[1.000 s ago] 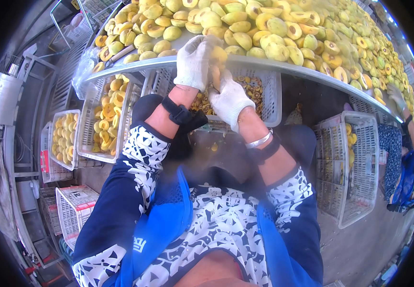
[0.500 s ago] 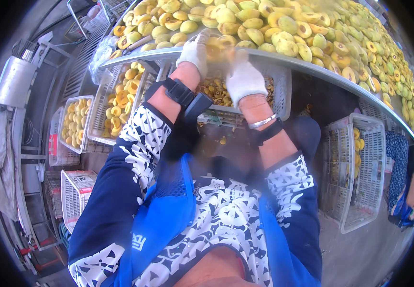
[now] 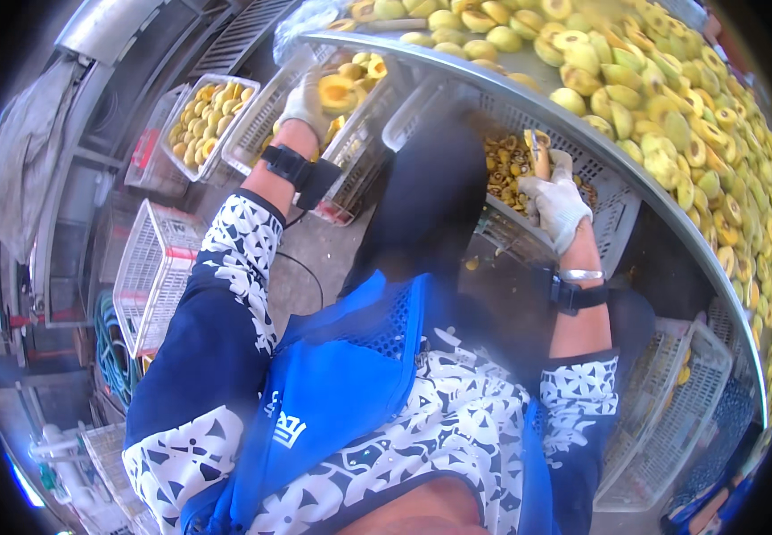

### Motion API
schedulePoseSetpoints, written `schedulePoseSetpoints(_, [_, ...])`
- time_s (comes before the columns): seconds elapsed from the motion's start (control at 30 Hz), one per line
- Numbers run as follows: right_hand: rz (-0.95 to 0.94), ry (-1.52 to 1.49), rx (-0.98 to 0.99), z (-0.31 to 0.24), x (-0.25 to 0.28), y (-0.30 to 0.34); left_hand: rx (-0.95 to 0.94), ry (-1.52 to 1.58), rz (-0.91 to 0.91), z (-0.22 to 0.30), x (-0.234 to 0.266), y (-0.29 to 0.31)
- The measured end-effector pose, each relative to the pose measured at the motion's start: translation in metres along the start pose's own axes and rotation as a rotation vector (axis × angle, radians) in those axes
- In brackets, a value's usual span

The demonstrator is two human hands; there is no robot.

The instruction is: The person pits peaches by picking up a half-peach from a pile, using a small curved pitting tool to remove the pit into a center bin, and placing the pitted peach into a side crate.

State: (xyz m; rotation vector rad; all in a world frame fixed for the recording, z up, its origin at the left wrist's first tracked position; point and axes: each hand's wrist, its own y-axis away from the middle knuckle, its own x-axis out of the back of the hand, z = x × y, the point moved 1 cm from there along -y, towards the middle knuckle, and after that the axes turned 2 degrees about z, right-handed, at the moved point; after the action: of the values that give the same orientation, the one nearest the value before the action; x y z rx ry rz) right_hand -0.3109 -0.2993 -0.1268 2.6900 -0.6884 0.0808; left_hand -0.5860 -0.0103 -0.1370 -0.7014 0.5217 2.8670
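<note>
My left hand (image 3: 304,102), in a whitish glove, is over a crate of yellow fruit halves at the left. A large peach-like half (image 3: 337,92) with a hollow centre sits against its thumb side, apparently held; the fingers are partly hidden. At the right, my gloved right hand (image 3: 557,201) is closed around a small hand tool (image 3: 538,153) with a yellowish upper part; its exact kind does not show. This hand is above a pale crate (image 3: 622,227) that contains brown pits and scraps, below the table edge.
Heaped yellow-green fruit (image 3: 644,98), many pieces halved, covers the metal-edged table (image 3: 457,64). A smaller fruit crate (image 3: 170,143) and a white crate (image 3: 150,285) stand at the left. Another crate (image 3: 671,428) stands low right. My dark-trousered leg (image 3: 431,187) lies between the hands.
My hands were together at the table edge over fruit. The left has moved left to the fruit crate, and the right has gone right and down. The whole view has turned.
</note>
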Motion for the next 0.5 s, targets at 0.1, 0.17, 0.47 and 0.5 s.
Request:
schedulePoseSetpoints(0.1, [-0.014, 0.067, -0.045, 0.008, 0.001, -0.006, -0.031, 0.039, 0.071, 0.007, 0.051, -0.032])
schedulePoseSetpoints(0.17, [-0.092, 0.058, -0.099, 0.008, -0.011, -0.012, -0.762, -1.077, 0.107, 0.026, 0.102, -0.052])
schedulePoseSetpoints(0.47, [-0.307, -0.511, -0.005, -0.014, -0.005, 0.007, -0.194, -0.589, -0.675, -0.024, -0.112, 0.095])
schedulePoseSetpoints(0.5, [-0.303, -0.504, 0.000, -0.018, -0.004, 0.009, -0.194, -0.573, -0.751, -0.031, -0.130, 0.107])
